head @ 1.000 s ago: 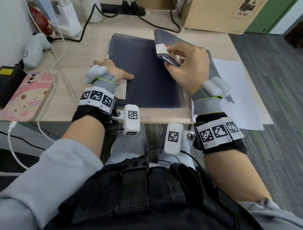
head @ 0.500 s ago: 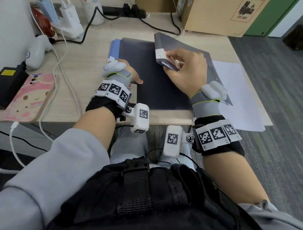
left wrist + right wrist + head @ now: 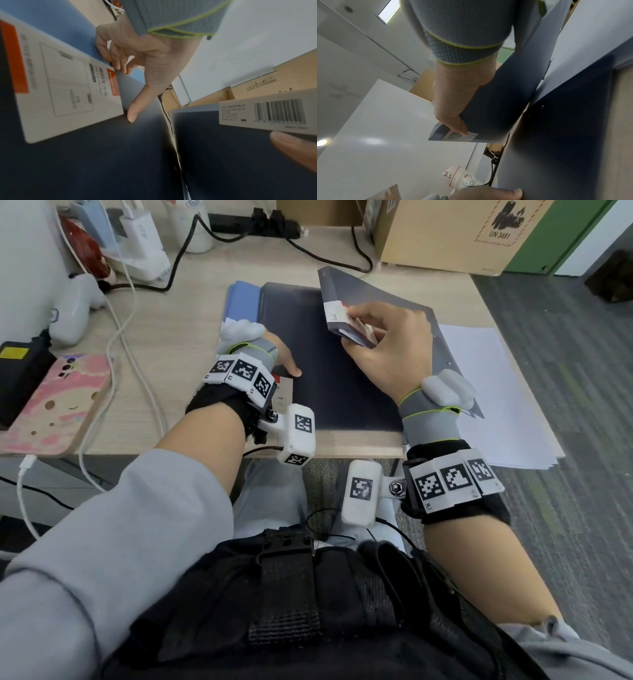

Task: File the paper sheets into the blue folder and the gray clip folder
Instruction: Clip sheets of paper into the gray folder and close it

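We cannot see under the raised cover of the gray clip folder, and the blue folder beneath it shows only a strip at its far-left edge. Our right hand pinches that cover's labelled corner (thumb on the label). Our left hand lies flat, fingers straight, thumb pressing the folder; it has slid farther up since a second ago. Paper sheets wait at right on the surface.

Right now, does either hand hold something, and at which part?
The right hand grips the raised cover of the gray clip folder at its free edge, by the barcode label. The left hand holds nothing; its thumb presses the folder down.
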Tool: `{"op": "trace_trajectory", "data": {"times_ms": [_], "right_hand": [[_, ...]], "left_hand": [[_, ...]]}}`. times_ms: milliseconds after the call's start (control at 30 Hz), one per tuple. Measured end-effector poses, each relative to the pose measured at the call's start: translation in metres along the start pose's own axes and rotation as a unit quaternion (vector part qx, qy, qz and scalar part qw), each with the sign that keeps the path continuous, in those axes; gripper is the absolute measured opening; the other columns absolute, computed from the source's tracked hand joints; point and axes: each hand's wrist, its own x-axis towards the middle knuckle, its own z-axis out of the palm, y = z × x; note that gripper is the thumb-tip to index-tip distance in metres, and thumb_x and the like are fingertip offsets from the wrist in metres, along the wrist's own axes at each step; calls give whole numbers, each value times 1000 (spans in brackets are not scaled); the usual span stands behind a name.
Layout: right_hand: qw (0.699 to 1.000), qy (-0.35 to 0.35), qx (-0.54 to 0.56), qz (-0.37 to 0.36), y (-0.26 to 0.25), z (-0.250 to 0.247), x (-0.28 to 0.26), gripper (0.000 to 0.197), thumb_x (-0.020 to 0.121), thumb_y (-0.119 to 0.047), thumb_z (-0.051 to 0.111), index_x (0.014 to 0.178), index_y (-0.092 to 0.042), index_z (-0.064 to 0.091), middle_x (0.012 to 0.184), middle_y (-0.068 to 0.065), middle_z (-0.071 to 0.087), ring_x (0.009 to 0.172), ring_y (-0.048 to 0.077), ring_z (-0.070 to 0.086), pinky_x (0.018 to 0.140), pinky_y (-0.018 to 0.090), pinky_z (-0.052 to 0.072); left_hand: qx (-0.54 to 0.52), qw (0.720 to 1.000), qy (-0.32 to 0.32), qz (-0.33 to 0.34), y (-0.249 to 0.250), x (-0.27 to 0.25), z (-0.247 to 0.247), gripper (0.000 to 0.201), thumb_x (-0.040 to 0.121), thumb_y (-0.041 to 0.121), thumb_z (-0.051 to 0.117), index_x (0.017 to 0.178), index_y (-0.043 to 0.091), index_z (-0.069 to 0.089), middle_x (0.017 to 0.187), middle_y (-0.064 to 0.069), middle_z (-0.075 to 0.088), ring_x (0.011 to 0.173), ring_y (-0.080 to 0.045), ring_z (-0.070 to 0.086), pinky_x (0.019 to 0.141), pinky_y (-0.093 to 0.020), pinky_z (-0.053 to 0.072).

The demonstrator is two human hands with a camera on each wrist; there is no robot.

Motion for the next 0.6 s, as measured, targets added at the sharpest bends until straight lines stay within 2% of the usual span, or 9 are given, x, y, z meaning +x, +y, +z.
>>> {"op": "trace_trajectory", "data": {"times_ms": [200,333,400,467,533,600], "right_hand": [[1000,0,7,1,1,-1,-1,34,71,-37,63,100,-23,73,95,0,76,94,27,69,80,45,56],[1000,3,11,1,1,-4,-1,35,70,-36,63,101,-23,73,96,-1,76,94,26,69,81,45,56],[1000,3,11,1,1,-3,0,36,70,-38,62,101,-24,73,95,-1,76,93,26,70,80,45,56],[1000,3,13,3,1,-2,1,37,69,-40,61,101,-24,73,95,-2,76,93,26,70,79,45,56],[1000,5,17,3,0,-1,3,40,68,-43,59,100,-24,73,94,-2,76,93,26,70,79,45,56],[1000,5,17,1,0,0,5,42,68,-45,57,101,-24,73,95,-2,76,93,26,69,79,45,56]], "left_hand": [[-28,1000,-13,5,-2,6,0,56,84,34,67,128,2,50,133,-13,54,123,-31,52,102,-37,40],[-98,995,-22,13,-4,14,-1,53,83,27,69,126,2,52,131,-14,55,117,-32,54,104,-38,40],[-127,992,-24,13,-7,17,-2,48,81,25,70,122,3,55,125,-15,56,104,-28,54,99,-35,41],[-180,983,-41,6,-10,20,-2,44,78,23,73,113,3,56,110,-15,56,95,-28,52,95,-36,44],[-256,964,-67,-1,-15,32,0,52,73,20,74,118,-1,57,105,-14,58,92,-29,57,90,-38,49],[-325,942,-81,-11,-23,44,3,51,73,16,73,119,2,59,107,-15,63,87,-29,61,80,-38,53]]}}
